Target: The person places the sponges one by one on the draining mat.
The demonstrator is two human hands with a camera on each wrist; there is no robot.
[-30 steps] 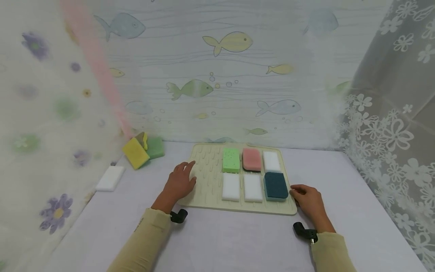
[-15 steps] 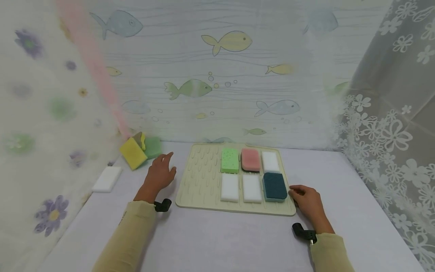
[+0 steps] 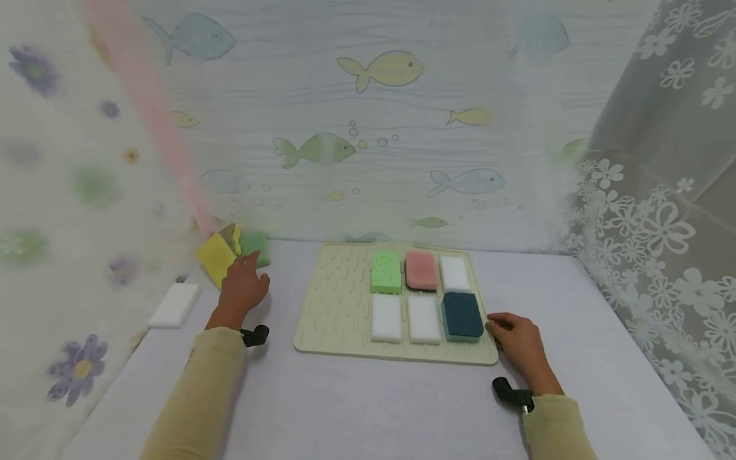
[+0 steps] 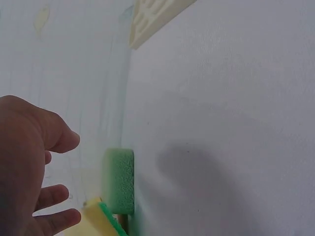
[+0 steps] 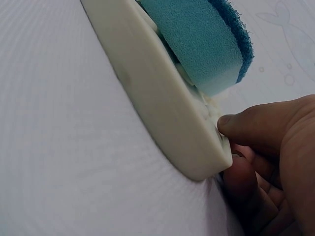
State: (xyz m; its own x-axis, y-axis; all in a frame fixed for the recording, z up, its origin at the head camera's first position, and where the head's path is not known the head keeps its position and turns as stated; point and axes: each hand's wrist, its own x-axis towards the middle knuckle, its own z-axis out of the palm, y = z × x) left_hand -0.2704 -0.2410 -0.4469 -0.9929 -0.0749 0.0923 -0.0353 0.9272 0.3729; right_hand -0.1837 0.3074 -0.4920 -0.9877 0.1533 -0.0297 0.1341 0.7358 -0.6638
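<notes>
A cream drying mat (image 3: 339, 300) lies in the middle of the table. On it are a light green sponge (image 3: 386, 271), a pink sponge (image 3: 421, 269), three white sponges and a dark teal sponge (image 3: 462, 315). My right hand (image 3: 501, 327) pinches the mat's right front edge (image 5: 157, 108), thumb on top and fingers beneath, beside the teal sponge (image 5: 202, 39). My left hand (image 3: 248, 265) hovers with fingers spread just short of a yellow sponge (image 3: 215, 259) and a green sponge (image 3: 255, 246) by the back left wall. In the left wrist view the left hand (image 4: 69, 177) holds nothing beside that green sponge (image 4: 119, 179).
A loose white sponge (image 3: 174, 305) lies on the table at the far left. Patterned curtains close in the left, back and right sides. The left half of the mat has no sponge on it. A corner of the mat (image 4: 157, 14) shows in the left wrist view.
My left hand has left the mat's left edge and moved back and to the left, up to the yellow and green sponges. The right hand has kept its hold on the mat.
</notes>
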